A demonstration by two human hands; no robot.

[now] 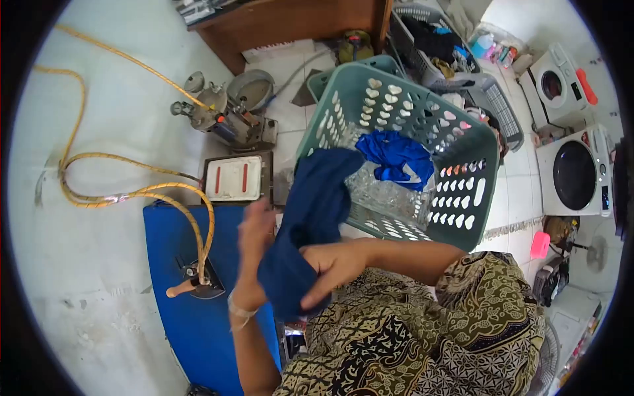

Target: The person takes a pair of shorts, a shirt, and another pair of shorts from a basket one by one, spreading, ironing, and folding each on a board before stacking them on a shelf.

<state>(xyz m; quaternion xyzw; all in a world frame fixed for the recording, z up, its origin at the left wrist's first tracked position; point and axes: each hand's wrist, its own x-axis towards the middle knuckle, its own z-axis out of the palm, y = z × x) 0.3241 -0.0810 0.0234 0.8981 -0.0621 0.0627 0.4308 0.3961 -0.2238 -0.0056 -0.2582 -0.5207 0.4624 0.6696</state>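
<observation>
A dark navy cloth garment (310, 204) hangs bunched between my hands, its upper end over the near left rim of the basket. My right hand (337, 264) is closed on the garment's lower part, fingers partly hidden in the folds. On the garment's other side, my left hand (255, 231) is raised and blurred, fingers stretched upward with nothing visible in them; its banded wrist is close against the cloth. Inside the green plastic basket (485, 198) lies a crumpled bright blue garment (399, 155) on clear plastic.
An iron (208, 280) with a wooden handle stands on the blue ironing board (158, 251), yellow hoses (208, 224) running from it. A metal boiler (231, 125) stands at upper left. A grey laundry basket (429, 20) and front-loading washing machines (574, 171) are to the right.
</observation>
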